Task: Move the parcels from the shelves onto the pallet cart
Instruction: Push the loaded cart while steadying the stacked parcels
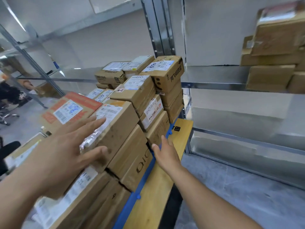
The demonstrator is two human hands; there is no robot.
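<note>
The left hand [66, 146] lies open, fingers spread, on a brown parcel [113, 128] with a white label, thumb against its near side. The right hand [165, 151] is open too, fingertips just touching a lower box [156, 129] at the stack's right edge. The parcels are piled several high on the pallet cart [158, 179], whose wooden deck and blue rim show bare along the right side. Most are taped cardboard with shipping labels; one has orange print [71, 109]. More parcels [272, 63] sit on the metal shelves [231, 85] at upper right, with open grey floor [239, 195] between cart and shelving
</note>
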